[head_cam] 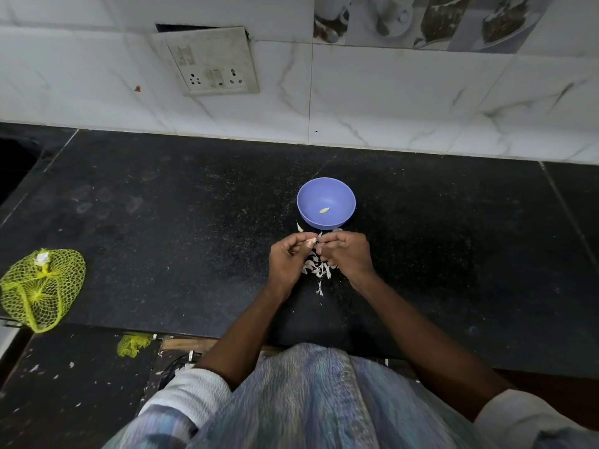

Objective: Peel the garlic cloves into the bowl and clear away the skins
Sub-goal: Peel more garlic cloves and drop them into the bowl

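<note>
— What are the hands doing over there?

— Both are up together just in front of the purple bowl (326, 202). The left hand (289, 254) has its fingers curled, pinching a garlic clove (310, 244) at the fingertips. The right hand (348, 254) is curled in too, its fingertips meeting the same clove, picking at a scrap of skin that sticks up between them.

— Anything in the bowl?

— One peeled clove (324, 210), pale yellow, lying on the bottom. The bowl stands on the black counter (181, 228), nearer the wall than the hands.

— And the skins?

— A small heap of white skins (319, 268) sits on the counter right under the hands, partly hidden by them. One loose curl of skin (299, 227) lies just beside the bowl's left side.

— What's that yellow thing?

— A yellow net bag (40, 288) at the counter's left edge, well apart from the bowl. A socket plate (209, 61) hangs on the tiled wall behind.
</note>
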